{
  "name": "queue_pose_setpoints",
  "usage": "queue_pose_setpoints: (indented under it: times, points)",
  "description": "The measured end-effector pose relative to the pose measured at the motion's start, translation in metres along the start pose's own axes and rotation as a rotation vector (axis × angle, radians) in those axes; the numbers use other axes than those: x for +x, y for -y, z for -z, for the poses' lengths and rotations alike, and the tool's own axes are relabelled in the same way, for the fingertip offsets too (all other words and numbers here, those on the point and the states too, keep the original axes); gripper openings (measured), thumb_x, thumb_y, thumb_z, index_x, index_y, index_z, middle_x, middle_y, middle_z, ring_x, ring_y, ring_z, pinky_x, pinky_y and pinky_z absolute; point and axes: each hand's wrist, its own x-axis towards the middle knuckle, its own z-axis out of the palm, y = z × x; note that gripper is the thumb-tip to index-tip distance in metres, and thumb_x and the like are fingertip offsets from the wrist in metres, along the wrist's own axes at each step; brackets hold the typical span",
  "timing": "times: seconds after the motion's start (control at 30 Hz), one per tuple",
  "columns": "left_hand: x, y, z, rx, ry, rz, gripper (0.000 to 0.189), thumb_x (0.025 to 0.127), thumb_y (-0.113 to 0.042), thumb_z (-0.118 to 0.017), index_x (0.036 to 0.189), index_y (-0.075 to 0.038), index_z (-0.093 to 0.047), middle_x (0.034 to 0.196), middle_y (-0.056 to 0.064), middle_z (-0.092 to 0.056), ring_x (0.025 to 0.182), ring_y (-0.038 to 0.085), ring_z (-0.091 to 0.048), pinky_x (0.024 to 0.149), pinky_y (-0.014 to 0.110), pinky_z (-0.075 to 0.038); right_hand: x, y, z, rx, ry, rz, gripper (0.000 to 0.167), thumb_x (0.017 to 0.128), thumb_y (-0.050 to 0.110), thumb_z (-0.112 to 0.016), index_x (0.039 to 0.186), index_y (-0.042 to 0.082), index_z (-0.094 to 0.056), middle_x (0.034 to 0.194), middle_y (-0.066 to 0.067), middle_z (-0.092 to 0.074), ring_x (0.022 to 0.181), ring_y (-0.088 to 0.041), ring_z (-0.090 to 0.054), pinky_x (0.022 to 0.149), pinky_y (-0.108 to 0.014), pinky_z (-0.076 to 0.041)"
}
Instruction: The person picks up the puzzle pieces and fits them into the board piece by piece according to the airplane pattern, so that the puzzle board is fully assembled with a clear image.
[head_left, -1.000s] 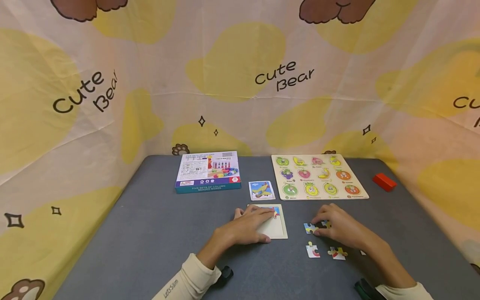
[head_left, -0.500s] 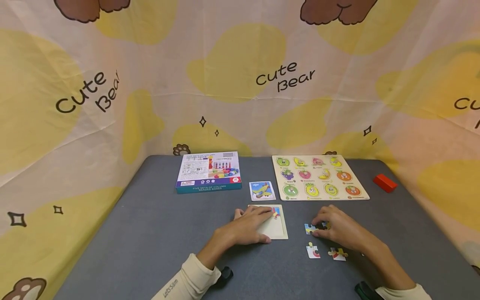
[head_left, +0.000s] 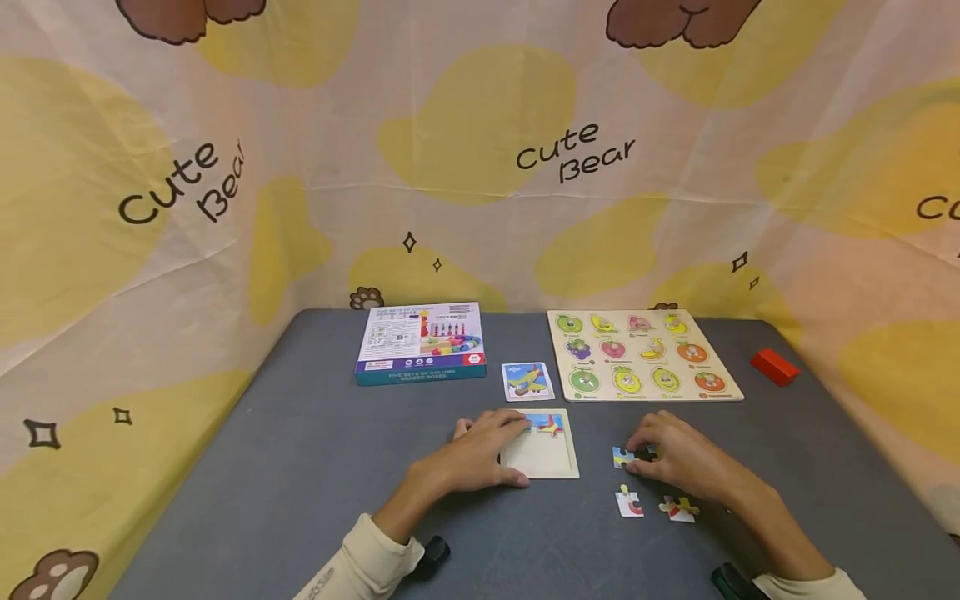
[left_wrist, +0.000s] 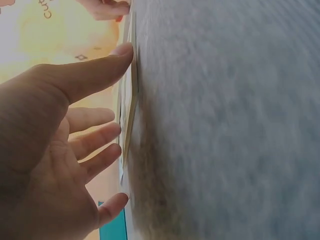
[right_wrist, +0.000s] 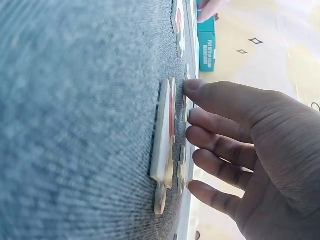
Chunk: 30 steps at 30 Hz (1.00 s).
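Observation:
My left hand (head_left: 476, 457) rests over the left side of a pale square puzzle tray (head_left: 543, 464), fingers extended over its upper left and thumb near its lower edge. Blue and red picture pieces (head_left: 552, 425) lie along the tray's top, partly covered by the fingers. My right hand (head_left: 688, 458) hovers low at the right, thumb and index finger apart beside a blue-and-yellow jigsaw piece (head_left: 622, 457). Another piece is mostly hidden behind that hand. Nearer lie a white-and-pink jigsaw piece (head_left: 629, 502) and a red-and-yellow jigsaw piece (head_left: 679, 509).
Beyond the tray lies an airplane picture card (head_left: 527, 382). A bead-set box (head_left: 422, 346) stands at back left. A fruit puzzle board (head_left: 637, 354) and a red block (head_left: 775, 367) are at back right. Printed cloth (head_left: 465, 125) encloses the grey table (head_left: 315, 467).
My left hand has slid slightly left along the tray, uncovering more of the blue and red pieces at its top. The right hand stays almost still beside the jigsaw piece.

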Motion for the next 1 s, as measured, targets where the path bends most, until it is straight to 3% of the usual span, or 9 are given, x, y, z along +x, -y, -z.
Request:
queue_pose_setpoints:
  times: [0.33,0.83,1.0]
  points:
    - [-0.007,0.01,0.011,-0.058,0.017,0.032,0.083,0.091,-0.047,-0.083,0.159,-0.013,-0.05,0.161,0.004,-0.045,0.146,0.025,-0.042,0.102,0.054,-0.029,0.006,0.005,0.0,-0.008,0.008,-0.043,0.013,0.088,0.034,-0.087,0.096,0.025,-0.08,0.095,0.016,-0.062,0.092,-0.006,-0.053,0.083,-0.034,-0.05]
    - [-0.006,0.017,0.017,-0.073,0.053,0.04,0.079,0.09,-0.039,-0.086,0.157,-0.011,-0.053,0.16,0.003,-0.046,0.145,0.023,-0.044,0.099,0.05,-0.029,0.04,0.031,-0.009,-0.002,0.026,-0.012,0.018,0.09,0.036,-0.086,0.1,0.023,-0.079,0.103,0.013,-0.065,0.099,-0.011,-0.058,0.09,-0.043,-0.053]
    - [-0.006,0.017,0.018,-0.073,0.051,0.041,0.08,0.09,-0.038,-0.086,0.157,-0.011,-0.052,0.16,0.004,-0.046,0.145,0.023,-0.044,0.098,0.05,-0.029,0.053,0.041,-0.015,-0.022,0.025,0.035,0.02,0.09,0.037,-0.085,0.102,0.021,-0.08,0.105,0.01,-0.066,0.1,-0.012,-0.059,0.091,-0.042,-0.054]
